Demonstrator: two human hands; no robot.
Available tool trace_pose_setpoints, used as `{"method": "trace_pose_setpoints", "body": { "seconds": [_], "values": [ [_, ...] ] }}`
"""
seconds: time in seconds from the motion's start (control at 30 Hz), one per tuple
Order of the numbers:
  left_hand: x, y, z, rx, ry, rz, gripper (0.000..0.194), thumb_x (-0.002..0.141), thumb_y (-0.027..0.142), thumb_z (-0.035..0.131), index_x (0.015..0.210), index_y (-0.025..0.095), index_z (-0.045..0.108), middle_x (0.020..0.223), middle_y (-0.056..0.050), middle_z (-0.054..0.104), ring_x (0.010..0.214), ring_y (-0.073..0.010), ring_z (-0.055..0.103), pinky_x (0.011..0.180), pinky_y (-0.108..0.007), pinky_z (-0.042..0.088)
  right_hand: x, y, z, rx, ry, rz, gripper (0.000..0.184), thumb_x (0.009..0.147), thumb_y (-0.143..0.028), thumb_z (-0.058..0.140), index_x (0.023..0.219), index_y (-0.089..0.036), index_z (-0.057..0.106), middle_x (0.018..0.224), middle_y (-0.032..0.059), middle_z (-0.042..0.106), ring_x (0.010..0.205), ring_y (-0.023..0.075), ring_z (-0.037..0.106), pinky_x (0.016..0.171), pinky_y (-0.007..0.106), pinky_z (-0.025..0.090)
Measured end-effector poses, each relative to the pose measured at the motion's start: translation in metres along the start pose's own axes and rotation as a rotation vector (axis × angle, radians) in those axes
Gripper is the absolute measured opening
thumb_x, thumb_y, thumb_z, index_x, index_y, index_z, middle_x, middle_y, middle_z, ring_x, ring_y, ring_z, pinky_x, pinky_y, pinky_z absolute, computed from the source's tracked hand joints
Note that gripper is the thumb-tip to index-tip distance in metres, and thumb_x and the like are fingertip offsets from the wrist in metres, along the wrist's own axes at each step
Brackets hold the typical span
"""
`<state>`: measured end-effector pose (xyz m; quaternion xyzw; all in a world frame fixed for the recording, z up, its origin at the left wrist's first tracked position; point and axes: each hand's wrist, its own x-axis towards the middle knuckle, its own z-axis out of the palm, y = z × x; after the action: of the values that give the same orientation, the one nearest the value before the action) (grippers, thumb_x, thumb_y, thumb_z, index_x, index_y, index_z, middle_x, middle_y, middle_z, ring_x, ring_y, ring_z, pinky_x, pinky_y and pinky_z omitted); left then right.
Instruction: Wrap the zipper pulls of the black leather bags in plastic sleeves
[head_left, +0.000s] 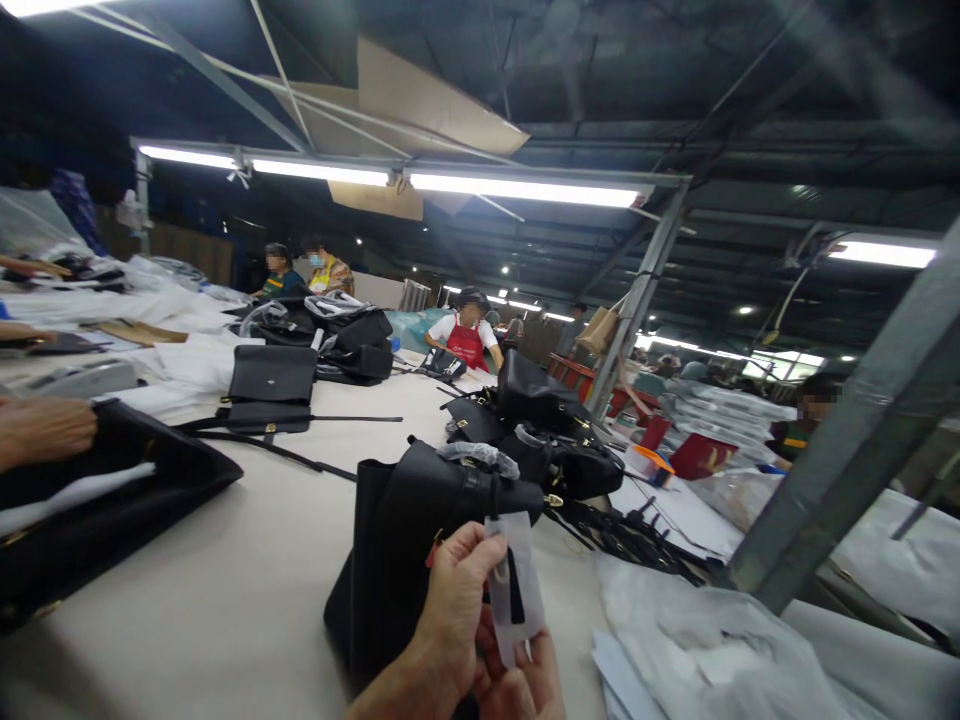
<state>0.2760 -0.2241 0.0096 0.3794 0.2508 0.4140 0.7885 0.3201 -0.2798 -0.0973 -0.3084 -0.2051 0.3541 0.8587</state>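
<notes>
The person's left hand [450, 612] pinches a narrow, translucent plastic sleeve [516, 585] with a black strip inside, its fingers closed firmly on the sleeve's side. The grip seems meant to lift the sleeve clear of the bag and keep it flat and in easy view. The right hand [521, 685] sits low, cut off by the frame's bottom edge, just under the sleeve; whether its fingers hold the sleeve, I cannot tell.

Just behind the hands, a tall black leather handbag [394, 560] stands on a cream work table [225, 600], within easy reach, with a gold buckle [553, 500] at its top. More black handbags [540, 420] sit in a cluster nearby. At far left, another hand [45, 430] rests beside a black bag [120, 510], and a co-worker in a red apron [466, 345] sits farther along
</notes>
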Motion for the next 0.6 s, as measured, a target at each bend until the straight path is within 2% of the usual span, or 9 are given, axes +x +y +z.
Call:
{"method": "trace_pose_setpoints", "body": {
  "seconds": [0.1,0.2,0.27,0.43,0.53,0.6],
  "values": [
    [-0.005,0.000,0.006,-0.027,0.003,0.006,0.030,0.062,0.038,0.073,0.062,0.019,0.050,0.051,0.007,0.047,0.044,-0.0059,0.037,0.041,-0.016,0.029,-0.002,0.002,0.009,-0.038,0.028,-0.019,0.067,0.058,-0.047,0.088,0.114,-0.027,0.056,0.085,0.0067,0.076,0.079,0.0275,0.072,0.067,0.038,0.056],
    [-0.008,-0.002,0.008,-0.055,-0.014,-0.004,0.028,0.063,0.036,0.073,0.062,0.019,0.051,0.050,0.008,0.047,0.043,-0.0050,0.036,0.039,-0.015,0.028,0.000,0.000,0.013,-0.064,0.114,0.015,0.059,0.063,-0.047,0.086,0.112,-0.025,0.060,0.088,0.0057,0.077,0.080,0.0252,0.073,0.069,0.035,0.056],
    [-0.010,-0.004,0.008,-0.055,-0.030,-0.038,0.026,0.065,0.035,0.072,0.064,0.019,0.051,0.048,0.008,0.046,0.039,-0.0040,0.034,0.036,-0.015,0.023,0.002,-0.005,0.010,-0.102,0.140,0.035,0.059,0.065,-0.048,0.085,0.114,-0.023,0.063,0.084,0.0049,0.078,0.073,0.0240,0.073,0.066,0.035,0.057],
    [-0.011,-0.003,0.005,-0.016,-0.070,-0.084,0.024,0.067,0.036,0.068,0.068,0.021,0.050,0.044,0.008,0.046,0.031,-0.0048,0.033,0.034,-0.016,0.017,0.009,-0.014,-0.004,-0.249,0.071,0.003,0.055,0.073,-0.053,0.076,0.119,-0.024,0.068,0.077,0.0050,0.077,0.059,0.0224,0.069,0.055,0.035,0.056],
    [-0.007,0.000,0.004,-0.054,-0.089,-0.072,0.025,0.064,0.033,0.068,0.065,0.021,0.047,0.047,0.007,0.048,0.033,-0.0039,0.034,0.036,-0.016,0.017,0.010,-0.013,-0.010,-0.289,0.131,-0.031,0.048,0.072,-0.051,0.078,0.113,-0.026,0.072,0.074,0.0039,0.077,0.054,0.0200,0.067,0.051,0.033,0.055],
    [-0.003,0.001,0.003,-0.096,-0.100,-0.072,0.027,0.061,0.032,0.070,0.063,0.020,0.045,0.047,0.008,0.045,0.035,-0.0020,0.029,0.037,-0.016,0.013,0.010,-0.012,-0.014,-0.309,0.196,-0.050,0.049,0.070,-0.050,0.080,0.111,-0.025,0.073,0.069,0.0034,0.076,0.050,0.0190,0.065,0.050,0.032,0.054]
  ]
}}
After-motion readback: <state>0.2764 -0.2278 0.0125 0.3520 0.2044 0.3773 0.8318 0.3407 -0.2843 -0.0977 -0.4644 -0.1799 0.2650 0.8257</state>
